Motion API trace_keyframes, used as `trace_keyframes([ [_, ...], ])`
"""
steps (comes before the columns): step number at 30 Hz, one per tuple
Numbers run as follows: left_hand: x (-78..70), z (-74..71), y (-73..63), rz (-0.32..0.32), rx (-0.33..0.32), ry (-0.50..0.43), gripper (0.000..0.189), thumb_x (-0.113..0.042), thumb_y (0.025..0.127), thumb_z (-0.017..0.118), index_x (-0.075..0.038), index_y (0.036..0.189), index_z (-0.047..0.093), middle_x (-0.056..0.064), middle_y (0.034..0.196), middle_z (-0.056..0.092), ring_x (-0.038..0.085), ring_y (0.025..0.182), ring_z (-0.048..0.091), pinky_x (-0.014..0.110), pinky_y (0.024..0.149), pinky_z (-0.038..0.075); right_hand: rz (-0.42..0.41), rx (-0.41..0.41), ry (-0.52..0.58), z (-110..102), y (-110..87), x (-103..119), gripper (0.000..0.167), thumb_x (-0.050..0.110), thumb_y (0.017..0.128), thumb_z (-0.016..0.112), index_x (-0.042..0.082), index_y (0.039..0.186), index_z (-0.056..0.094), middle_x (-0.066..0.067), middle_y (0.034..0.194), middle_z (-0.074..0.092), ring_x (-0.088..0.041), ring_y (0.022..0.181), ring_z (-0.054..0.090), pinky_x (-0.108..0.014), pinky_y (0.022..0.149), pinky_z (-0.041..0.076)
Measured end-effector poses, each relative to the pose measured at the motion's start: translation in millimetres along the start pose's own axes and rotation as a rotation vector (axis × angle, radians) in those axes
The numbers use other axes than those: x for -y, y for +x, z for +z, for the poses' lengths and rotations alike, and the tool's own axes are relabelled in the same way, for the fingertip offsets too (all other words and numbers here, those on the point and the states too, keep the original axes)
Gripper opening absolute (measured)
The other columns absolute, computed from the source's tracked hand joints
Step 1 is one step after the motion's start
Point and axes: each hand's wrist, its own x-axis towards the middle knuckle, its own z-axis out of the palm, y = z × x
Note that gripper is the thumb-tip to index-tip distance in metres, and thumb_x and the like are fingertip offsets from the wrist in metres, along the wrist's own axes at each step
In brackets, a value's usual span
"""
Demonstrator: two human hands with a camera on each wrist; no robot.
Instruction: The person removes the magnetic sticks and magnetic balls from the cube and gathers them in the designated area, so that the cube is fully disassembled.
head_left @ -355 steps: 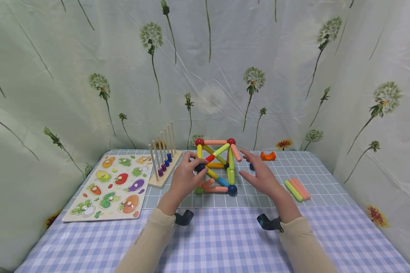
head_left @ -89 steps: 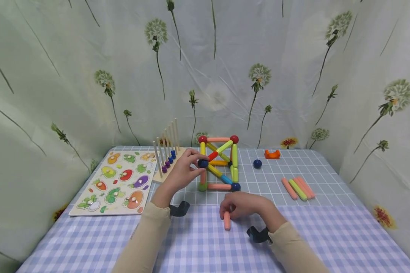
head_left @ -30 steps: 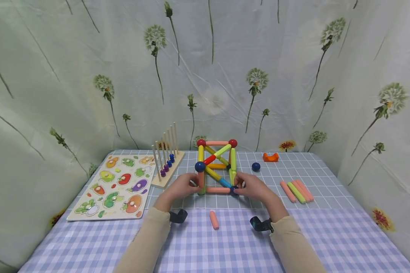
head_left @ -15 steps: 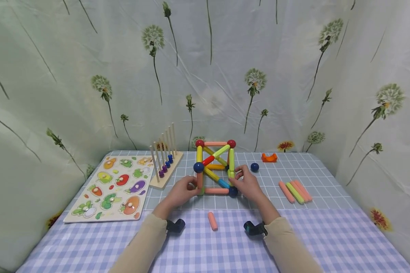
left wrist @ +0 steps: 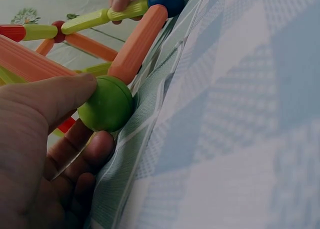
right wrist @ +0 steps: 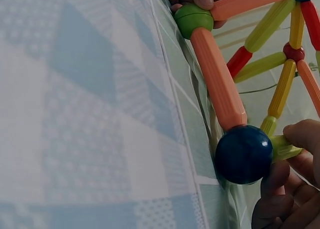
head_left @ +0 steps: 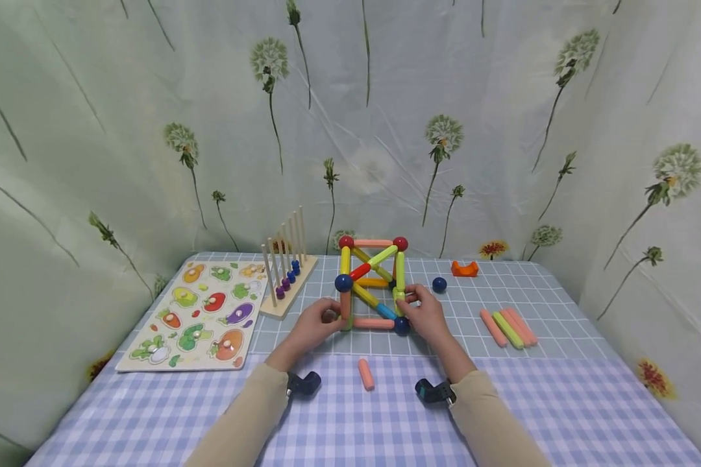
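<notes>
A frame of magnetic sticks and balls stands upright at mid-table. My left hand is at its lower left corner; in the left wrist view the thumb and fingers hold a green ball. At the lower right corner, my right hand pinches a lime magnetic stick just above a dark blue ball. A salmon stick joins these two lower balls. Another blue ball tops the short salmon upright on the left. Two red balls sit at the top back.
A loose salmon stick lies on the checked cloth in front. To the right are several loose sticks, a blue ball and an orange curved piece. A vegetable puzzle board and a peg stand are left.
My right hand has laid the salmon stick on the cloth, touched the lower blue ball, then shifted up to the lime stick. My left hand has dropped from the upper blue ball to the green one.
</notes>
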Motion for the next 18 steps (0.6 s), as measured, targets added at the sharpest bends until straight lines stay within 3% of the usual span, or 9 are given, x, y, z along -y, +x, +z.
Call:
trace_keyframes([
  [9, 0.8, 0.5, 1.5, -0.012, 0.005, -0.004, 0.025, -0.025, 0.086, 0.078, -0.017, 0.108, 0.068, 0.001, 0.106, 0.066, 0.017, 0.088, 0.058, 0.03, 0.077, 0.049, 0.009, 0.032, -0.051, -6.8, 3.5, -3.5, 0.04, 0.018, 0.093, 0.054, 0.014, 0.132, 0.057, -0.014, 0.114, 0.059, -0.023, 0.084, 0.055, -0.023, 0.062, 0.05],
  [13, 1.4, 0.8, 2.0, -0.021, 0.005, -0.005, 0.025, -0.025, 0.085, 0.078, -0.017, 0.106, 0.067, 0.001, 0.103, 0.066, 0.017, 0.087, 0.058, 0.03, 0.075, 0.048, 0.0, 0.089, -0.095, -16.0, 4.2, -5.0, 0.035, 0.021, 0.095, 0.055, 0.015, 0.13, 0.059, -0.013, 0.111, 0.06, -0.021, 0.076, 0.057, -0.025, 0.063, 0.05],
  [18, 3.6, 1.0, 1.3, -0.022, 0.007, 0.002, 0.025, -0.027, 0.085, 0.078, -0.019, 0.106, 0.067, 0.001, 0.101, 0.066, 0.017, 0.087, 0.057, 0.03, 0.074, 0.048, 0.022, 0.164, -0.16, -33.3, 5.4, -11.3, 0.03, 0.028, 0.097, 0.061, 0.01, 0.12, 0.06, -0.008, 0.091, 0.059, -0.018, 0.064, 0.054, -0.027, 0.058, 0.044],
])
